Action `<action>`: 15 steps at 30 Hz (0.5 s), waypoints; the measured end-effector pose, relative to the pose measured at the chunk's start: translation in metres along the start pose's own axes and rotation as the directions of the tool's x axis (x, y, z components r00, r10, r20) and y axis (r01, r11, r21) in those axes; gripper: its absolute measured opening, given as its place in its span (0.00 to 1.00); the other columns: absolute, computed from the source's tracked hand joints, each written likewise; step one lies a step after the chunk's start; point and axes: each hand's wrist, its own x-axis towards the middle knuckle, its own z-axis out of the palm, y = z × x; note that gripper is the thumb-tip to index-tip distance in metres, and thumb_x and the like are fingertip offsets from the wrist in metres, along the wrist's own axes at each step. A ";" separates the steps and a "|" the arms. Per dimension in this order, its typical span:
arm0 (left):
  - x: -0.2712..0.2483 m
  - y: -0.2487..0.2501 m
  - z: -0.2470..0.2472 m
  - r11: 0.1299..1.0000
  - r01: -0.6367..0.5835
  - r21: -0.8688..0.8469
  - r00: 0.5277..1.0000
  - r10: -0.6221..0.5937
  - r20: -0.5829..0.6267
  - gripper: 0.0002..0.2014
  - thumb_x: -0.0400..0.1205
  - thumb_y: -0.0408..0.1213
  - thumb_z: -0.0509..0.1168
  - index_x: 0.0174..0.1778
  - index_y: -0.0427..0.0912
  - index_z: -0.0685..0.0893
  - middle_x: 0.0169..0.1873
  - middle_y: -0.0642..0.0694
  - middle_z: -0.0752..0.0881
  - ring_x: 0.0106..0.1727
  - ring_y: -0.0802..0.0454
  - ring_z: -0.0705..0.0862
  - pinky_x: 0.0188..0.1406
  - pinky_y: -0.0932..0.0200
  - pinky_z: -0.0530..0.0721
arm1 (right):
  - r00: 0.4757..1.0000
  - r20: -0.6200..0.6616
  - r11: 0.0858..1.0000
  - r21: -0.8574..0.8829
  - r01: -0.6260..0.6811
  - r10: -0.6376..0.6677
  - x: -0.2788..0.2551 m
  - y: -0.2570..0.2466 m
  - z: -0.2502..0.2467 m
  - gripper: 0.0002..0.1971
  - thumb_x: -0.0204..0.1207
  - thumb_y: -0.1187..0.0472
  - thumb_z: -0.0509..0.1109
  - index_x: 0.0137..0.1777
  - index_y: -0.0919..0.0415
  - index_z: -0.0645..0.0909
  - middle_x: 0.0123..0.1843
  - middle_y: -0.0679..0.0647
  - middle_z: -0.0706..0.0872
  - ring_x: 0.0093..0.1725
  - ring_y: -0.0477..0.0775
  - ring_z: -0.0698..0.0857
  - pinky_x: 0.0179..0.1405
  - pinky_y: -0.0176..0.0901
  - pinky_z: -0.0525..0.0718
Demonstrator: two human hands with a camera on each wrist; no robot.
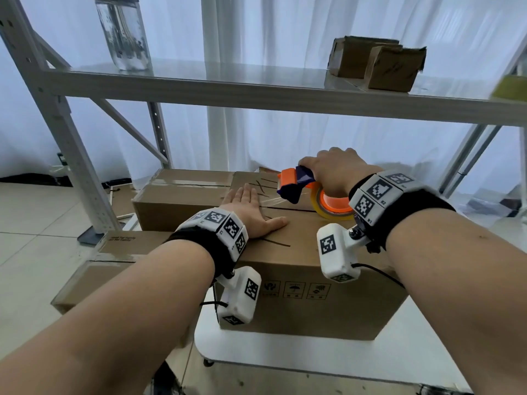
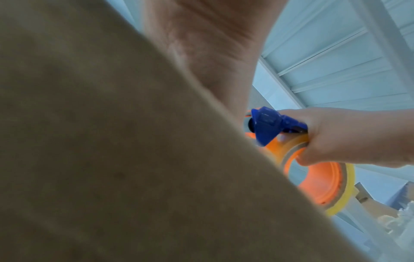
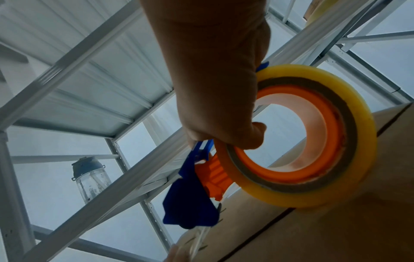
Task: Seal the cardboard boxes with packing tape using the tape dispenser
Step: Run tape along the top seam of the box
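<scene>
A large cardboard box [image 1: 299, 280] stands on a white table in front of me, its top flaps meeting along a dark seam. My left hand [image 1: 251, 212] lies flat on the box top, fingers straight, thumb spread toward the seam. My right hand [image 1: 333, 172] grips a blue and orange tape dispenser [image 1: 296, 183] loaded with a yellowish tape roll [image 3: 298, 138], fingers curled through the orange core. The roll touches the box top [image 3: 336, 230] near the seam, and a clear strip of tape runs from the blue head down to the cardboard. In the left wrist view the box [image 2: 100, 141] fills most of the picture, with the dispenser [image 2: 268, 127] beyond its edge.
Further cardboard boxes lie behind [image 1: 182, 195] and to the left [image 1: 114, 252] of the main one. A grey metal shelf [image 1: 256, 89] spans overhead, holding a clear water bottle [image 1: 124, 32] and two small worn boxes [image 1: 379, 64]. White curtains hang behind. Tiled floor lies at the left.
</scene>
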 end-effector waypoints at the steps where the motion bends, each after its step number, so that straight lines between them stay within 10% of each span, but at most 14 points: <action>1: 0.000 0.004 0.001 1.000 -0.019 -0.002 1.000 0.019 0.002 0.52 0.76 0.76 0.41 0.83 0.39 0.36 0.83 0.43 0.35 0.84 0.49 0.37 0.80 0.51 0.34 | 1.000 -0.002 1.000 -0.003 0.001 -0.001 0.001 -0.001 0.001 0.26 0.78 0.67 0.61 0.74 0.46 0.67 0.59 0.54 0.79 0.60 0.59 0.76 0.51 0.51 0.67; 7: -0.002 0.013 0.000 0.991 -0.126 -0.043 0.992 0.127 0.011 0.49 0.77 0.73 0.45 0.84 0.41 0.38 0.83 0.44 0.38 0.84 0.51 0.38 0.82 0.53 0.37 | 1.000 -0.017 0.999 -0.051 0.016 -0.017 0.004 -0.004 0.003 0.24 0.79 0.66 0.60 0.73 0.48 0.67 0.59 0.55 0.79 0.60 0.60 0.76 0.53 0.52 0.68; 15: -0.016 -0.010 -0.003 1.000 0.024 -0.012 1.000 -0.024 0.005 0.54 0.74 0.76 0.44 0.83 0.37 0.38 0.83 0.42 0.38 0.84 0.49 0.39 0.82 0.51 0.38 | 0.999 -0.038 0.998 -0.061 0.004 -0.006 -0.002 -0.006 0.003 0.24 0.79 0.66 0.61 0.74 0.48 0.68 0.59 0.56 0.79 0.60 0.60 0.76 0.55 0.52 0.69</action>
